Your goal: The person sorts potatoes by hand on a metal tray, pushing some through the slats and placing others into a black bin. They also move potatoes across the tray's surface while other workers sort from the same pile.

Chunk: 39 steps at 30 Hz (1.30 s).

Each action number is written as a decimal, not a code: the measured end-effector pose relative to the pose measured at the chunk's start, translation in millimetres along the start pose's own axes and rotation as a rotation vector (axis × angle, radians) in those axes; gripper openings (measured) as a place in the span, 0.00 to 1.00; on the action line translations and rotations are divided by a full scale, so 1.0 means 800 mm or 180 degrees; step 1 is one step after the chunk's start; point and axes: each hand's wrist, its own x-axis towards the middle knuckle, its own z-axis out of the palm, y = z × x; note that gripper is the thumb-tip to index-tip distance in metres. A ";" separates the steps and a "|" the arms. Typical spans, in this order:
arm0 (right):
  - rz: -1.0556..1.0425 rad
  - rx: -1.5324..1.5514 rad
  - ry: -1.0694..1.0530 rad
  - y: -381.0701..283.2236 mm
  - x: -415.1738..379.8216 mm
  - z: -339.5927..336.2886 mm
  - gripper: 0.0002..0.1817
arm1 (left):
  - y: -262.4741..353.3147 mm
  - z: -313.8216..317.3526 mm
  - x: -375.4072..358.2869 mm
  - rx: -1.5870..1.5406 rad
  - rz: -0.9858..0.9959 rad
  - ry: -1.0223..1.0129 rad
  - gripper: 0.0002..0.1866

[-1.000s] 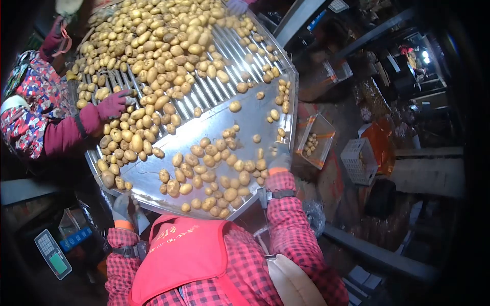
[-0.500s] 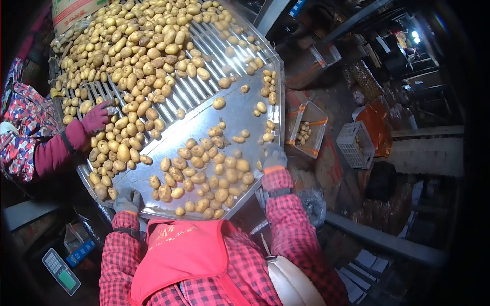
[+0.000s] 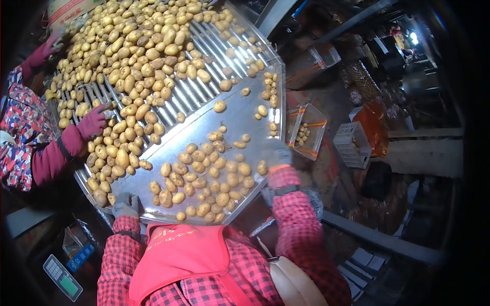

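One grey-gloved left hand (image 3: 126, 204) at metal tray (image 3: 133, 186), near left; grey-gloved right hand (image 3: 276, 154) blurred; grips unclear; hasty sweep might spill oval yellow potatoes (image 3: 222, 199).

- Along the far side of the metal tray (image 3: 237, 120) I see a bare strip wide enough for a hand; one single potato (image 3: 219, 106) sits in it.
- On the tray's near middle, a loose potato cluster (image 3: 222, 199) blocks any low sweep I'd make.
- At the tray's left end, a potato heap (image 3: 122, 158) leaves me just a narrow gap.
- Beyond that end, a co-worker's gloved hand (image 3: 93, 122) obstructs.
- Along the tray's right rim, a potato row (image 3: 274, 101) crowds the edge.
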 end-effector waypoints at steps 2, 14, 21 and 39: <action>0.0337 0.0344 0.0280 0.056 0.004 -0.022 0.11 | -0.011 0.011 0.002 0.0070 -0.0046 -0.0102 0.12; -0.1076 0.1744 -0.0258 -0.222 0.026 -0.020 0.14 | -0.009 0.009 0.004 0.0167 0.0033 -0.0073 0.14; -0.2722 0.1798 0.0336 -0.359 -0.026 0.004 0.26 | 0.000 -0.008 0.004 0.0057 -0.0186 -0.0269 0.16; -0.2960 0.1252 -0.1043 -0.401 -0.052 -0.018 0.22 | -0.015 -0.003 0.004 -0.0192 0.0078 -0.0054 0.16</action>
